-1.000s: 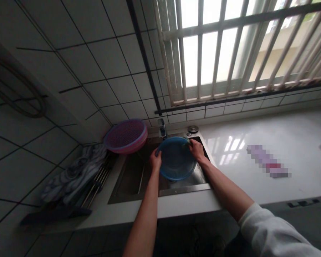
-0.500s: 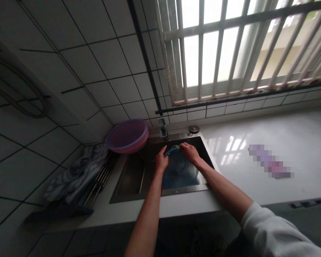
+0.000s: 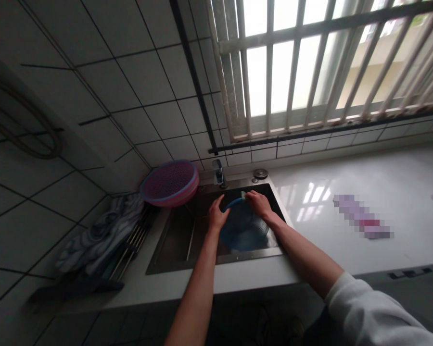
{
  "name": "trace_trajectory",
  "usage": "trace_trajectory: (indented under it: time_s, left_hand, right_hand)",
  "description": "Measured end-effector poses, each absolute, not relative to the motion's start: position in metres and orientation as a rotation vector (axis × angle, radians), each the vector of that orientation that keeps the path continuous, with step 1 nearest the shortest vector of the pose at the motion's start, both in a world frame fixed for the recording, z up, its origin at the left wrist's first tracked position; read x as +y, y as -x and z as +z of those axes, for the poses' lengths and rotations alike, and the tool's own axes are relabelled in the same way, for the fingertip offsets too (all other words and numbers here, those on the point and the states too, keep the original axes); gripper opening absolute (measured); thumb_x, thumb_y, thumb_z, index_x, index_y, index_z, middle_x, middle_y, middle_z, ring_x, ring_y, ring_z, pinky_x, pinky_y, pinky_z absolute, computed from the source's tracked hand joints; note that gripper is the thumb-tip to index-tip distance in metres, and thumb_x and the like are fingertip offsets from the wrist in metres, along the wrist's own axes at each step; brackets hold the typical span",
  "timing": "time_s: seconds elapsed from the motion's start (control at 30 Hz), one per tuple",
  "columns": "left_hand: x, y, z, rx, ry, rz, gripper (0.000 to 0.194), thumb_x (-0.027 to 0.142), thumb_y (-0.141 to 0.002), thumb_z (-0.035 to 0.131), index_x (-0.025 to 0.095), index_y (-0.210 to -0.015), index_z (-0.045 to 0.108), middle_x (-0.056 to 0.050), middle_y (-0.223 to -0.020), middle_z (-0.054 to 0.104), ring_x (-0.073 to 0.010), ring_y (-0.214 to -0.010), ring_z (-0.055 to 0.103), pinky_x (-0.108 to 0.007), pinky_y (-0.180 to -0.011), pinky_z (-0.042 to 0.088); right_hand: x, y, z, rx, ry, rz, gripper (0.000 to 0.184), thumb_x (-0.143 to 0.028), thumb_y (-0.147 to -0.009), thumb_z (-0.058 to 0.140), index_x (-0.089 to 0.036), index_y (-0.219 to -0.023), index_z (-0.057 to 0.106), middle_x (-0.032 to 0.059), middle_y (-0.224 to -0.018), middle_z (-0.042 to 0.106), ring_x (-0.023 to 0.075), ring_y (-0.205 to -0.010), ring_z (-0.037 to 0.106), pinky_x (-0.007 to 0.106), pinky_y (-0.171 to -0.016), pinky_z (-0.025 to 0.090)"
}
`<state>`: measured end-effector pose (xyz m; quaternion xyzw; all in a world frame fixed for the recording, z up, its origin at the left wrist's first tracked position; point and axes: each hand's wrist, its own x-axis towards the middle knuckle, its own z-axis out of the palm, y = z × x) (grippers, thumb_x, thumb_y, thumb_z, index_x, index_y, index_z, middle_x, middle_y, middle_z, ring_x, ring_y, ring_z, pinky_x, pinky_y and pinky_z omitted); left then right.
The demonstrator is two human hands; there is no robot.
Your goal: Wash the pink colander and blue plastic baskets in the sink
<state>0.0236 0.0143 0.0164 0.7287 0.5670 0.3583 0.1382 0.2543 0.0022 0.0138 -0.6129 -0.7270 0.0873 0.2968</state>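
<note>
A blue plastic basket (image 3: 243, 228) with mesh sides is tilted in the right basin of the steel sink (image 3: 231, 257), its upper rim raised between my hands. At the rim's left end, my left hand (image 3: 218, 216) grips with the thumb on one side and the fingers stretched along the other. My right hand (image 3: 259, 204) is closed at the top right of the rim, pinching a small pale green thing (image 3: 243, 194) against it. What that green thing is, I cannot make out. Part of the basket is hidden by my hands.
Stacked pink and blue baskets (image 3: 171, 185) sit left of the faucet (image 3: 218, 174). A striped cloth (image 3: 101, 230) hangs over a metal rack (image 3: 130, 245). A round metal drain lid (image 3: 261, 173) lies behind the sink, and a blurred purple item (image 3: 362, 216) on the counter (image 3: 317, 240).
The blue basket has gone from facing up to tilted, lower in the sink. My right hand has moved left along the rim, closer to my left. Since half a second ago, its angle shifted slightly.
</note>
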Motion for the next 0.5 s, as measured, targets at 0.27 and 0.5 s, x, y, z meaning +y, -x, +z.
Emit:
trace_trajectory:
  time_s: [0.27,0.5]
  left_hand:
    - [0.013,-0.033,0.016,1.549,-1.931,0.996,0.061,0.012,-0.087,0.072,0.03,-0.144,0.06,-0.005,-0.136,0.071,-0.0235,-0.117,0.072,-0.036,-0.107,0.054]
    - [0.033,-0.008,0.006,1.721,-1.45,1.528,0.039,0.019,-0.093,0.067,0.019,-0.132,0.066,-0.014,-0.131,0.072,-0.0249,-0.124,0.068,-0.039,-0.11,0.05]
  right_hand:
    - [0.003,-0.232,0.018,-2.044,1.473,0.253,0.028,-0.018,-0.102,0.051,-0.026,-0.117,0.073,0.0056,-0.113,0.073,0.0193,-0.094,0.069,0.025,-0.081,0.049]
    - [0.025,-0.28,-0.009,-1.512,1.76,0.393,0.024,-0.027,-0.098,0.062,-0.02,-0.116,0.075,0.0109,-0.108,0.078,0.0254,-0.099,0.072,0.03,-0.086,0.05]
